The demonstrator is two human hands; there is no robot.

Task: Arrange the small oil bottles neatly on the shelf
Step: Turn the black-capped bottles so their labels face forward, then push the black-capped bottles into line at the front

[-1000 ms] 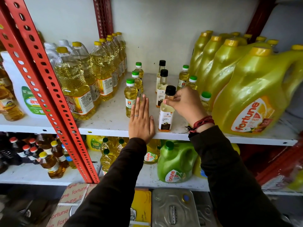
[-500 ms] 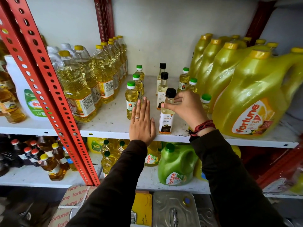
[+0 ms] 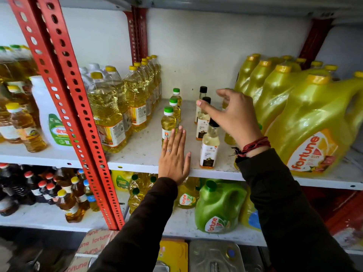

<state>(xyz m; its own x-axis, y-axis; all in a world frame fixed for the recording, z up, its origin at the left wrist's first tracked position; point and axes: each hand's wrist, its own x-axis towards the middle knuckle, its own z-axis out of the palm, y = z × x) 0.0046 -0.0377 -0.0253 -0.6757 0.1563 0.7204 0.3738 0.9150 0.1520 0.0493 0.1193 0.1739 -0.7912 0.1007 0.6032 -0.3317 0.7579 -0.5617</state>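
Note:
Small oil bottles stand on the white middle shelf (image 3: 137, 154). Three green-capped yellow bottles (image 3: 168, 122) form a row running back from the front. To their right three black-capped clear bottles line up; the front one (image 3: 209, 148) stands near the shelf edge. My left hand (image 3: 173, 156) lies flat, palm down, on the shelf between the two rows, holding nothing. My right hand (image 3: 233, 116) hovers above the black-capped row with fingers spread, holding nothing. It hides more small green-capped bottles (image 3: 228, 137) behind it.
Tall yellow-capped oil bottles (image 3: 135, 95) crowd the left of the shelf. Big yellow Fortune jugs (image 3: 314, 130) fill the right. A red perforated upright (image 3: 74, 107) crosses the left foreground. On the lower shelf sit a green jug (image 3: 218, 207) and many bottles.
My right hand has let go of the front black-capped bottle, risen and opened, reaching back over the row. The left hand stays flat on the shelf. The camera tilted up slightly.

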